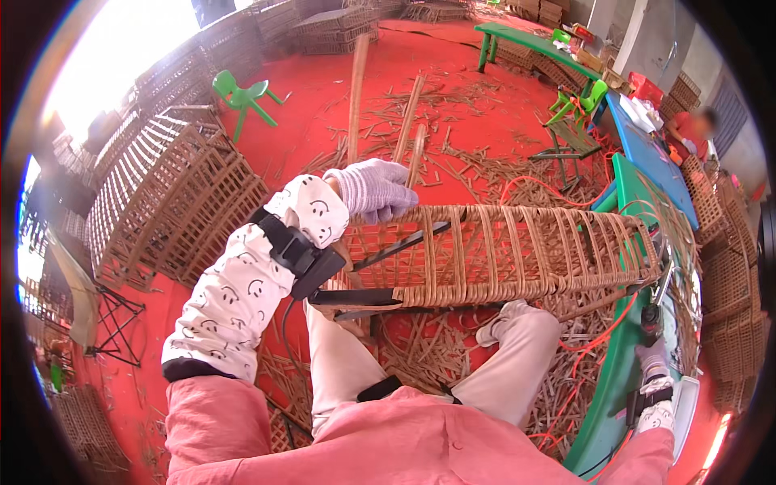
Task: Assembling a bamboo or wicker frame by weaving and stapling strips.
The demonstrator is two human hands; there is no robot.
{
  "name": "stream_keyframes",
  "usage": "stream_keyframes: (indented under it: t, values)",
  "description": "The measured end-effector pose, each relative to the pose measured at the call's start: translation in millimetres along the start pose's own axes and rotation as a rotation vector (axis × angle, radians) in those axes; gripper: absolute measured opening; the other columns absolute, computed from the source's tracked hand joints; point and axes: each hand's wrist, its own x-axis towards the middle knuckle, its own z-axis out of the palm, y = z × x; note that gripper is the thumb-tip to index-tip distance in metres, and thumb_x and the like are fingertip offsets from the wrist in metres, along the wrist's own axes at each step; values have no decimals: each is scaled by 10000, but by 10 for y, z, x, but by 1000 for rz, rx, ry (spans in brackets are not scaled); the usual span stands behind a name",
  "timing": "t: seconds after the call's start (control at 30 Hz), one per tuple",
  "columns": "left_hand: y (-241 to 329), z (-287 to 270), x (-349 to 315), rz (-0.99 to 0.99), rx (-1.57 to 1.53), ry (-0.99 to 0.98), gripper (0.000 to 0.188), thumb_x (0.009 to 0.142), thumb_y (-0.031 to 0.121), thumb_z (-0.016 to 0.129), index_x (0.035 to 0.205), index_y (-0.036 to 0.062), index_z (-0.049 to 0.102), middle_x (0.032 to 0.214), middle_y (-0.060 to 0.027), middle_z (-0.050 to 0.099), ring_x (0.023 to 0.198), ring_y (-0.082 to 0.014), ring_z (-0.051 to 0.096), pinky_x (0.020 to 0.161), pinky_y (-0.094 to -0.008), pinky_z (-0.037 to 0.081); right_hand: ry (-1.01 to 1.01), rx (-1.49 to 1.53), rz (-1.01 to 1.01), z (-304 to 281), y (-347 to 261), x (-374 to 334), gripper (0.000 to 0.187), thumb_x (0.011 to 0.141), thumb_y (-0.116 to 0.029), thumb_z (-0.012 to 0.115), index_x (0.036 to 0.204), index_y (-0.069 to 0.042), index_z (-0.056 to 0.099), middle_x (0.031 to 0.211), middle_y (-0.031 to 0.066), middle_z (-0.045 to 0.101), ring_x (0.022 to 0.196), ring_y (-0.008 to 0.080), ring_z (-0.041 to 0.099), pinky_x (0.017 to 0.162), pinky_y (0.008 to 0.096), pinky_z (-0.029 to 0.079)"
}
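Across my lap lies a long woven rattan basket [485,250] with open slatted sides and dark strips at its left end. My left hand [376,187], in a lavender knit glove, is closed over the upper rim at that left end. Out to the right, my right hand [651,357], also gloved, is closed round a dark tool [651,314] with a metal upper part, beside the basket's right end. The tool's exact kind is hard to make out. Upright wooden strips [357,101] rise beyond the left hand.
A green table [598,404] runs along my right, with a blue table [651,153] beyond. Stacked woven baskets [174,194] stand at left. Cut strips [428,343] litter the red floor. An orange hose [575,388] trails by the table. A person [695,125] sits far right.
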Motion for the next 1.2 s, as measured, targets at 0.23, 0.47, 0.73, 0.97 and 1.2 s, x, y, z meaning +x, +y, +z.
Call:
stream_keyframes:
  t: [0.23, 0.47, 0.73, 0.97, 1.2]
  values:
    - [-102, 172, -219, 174, -337, 1, 377, 856, 350, 542, 1028, 17, 582, 724, -50, 579, 615, -105, 554, 570, -228, 469, -97, 234, -240, 236, 608, 601, 543, 858, -425, 453, 1168, 17, 502, 1132, 254, 539, 1075, 366, 506, 909, 382, 385]
    - [-467, 683, -630, 328, -388, 123, 433, 777, 119, 686, 1163, 6, 526, 915, -45, 614, 836, -85, 557, 733, -239, 469, 86, 435, -148, 234, 1254, 69, 440, 868, -417, 452, 1061, -38, 564, 886, 147, 591, 739, 246, 539, 680, 331, 430]
    - [-313, 759, -1170, 257, -460, 291, 677, 735, 96, 582, 1321, -93, 303, 745, -64, 593, 665, -86, 544, 609, -214, 432, 288, -261, -504, -222, 1122, -1136, 288, 817, -177, 516, 1065, -32, 537, 1071, 225, 508, 1021, 399, 466, 863, 445, 383]
    - [-859, 1178, -1230, 87, -623, 18, 506, 763, 313, 683, 1068, -47, 500, 591, -89, 578, 430, -112, 511, 383, -190, 383, -185, 104, 411, -199, 1765, -1263, 643, 760, -566, 508, 1181, -82, 546, 1103, 193, 585, 1069, 309, 537, 920, 356, 389]
    - [-646, 1315, -1381, -12, -380, -85, 275, 819, 230, 617, 863, -39, 583, 633, -123, 623, 452, -139, 549, 426, -226, 427, -274, 111, 311, -250, 919, -1225, 987, 639, -682, 581, 1245, 75, 396, 1179, 264, 506, 1135, 341, 485, 944, 357, 365]
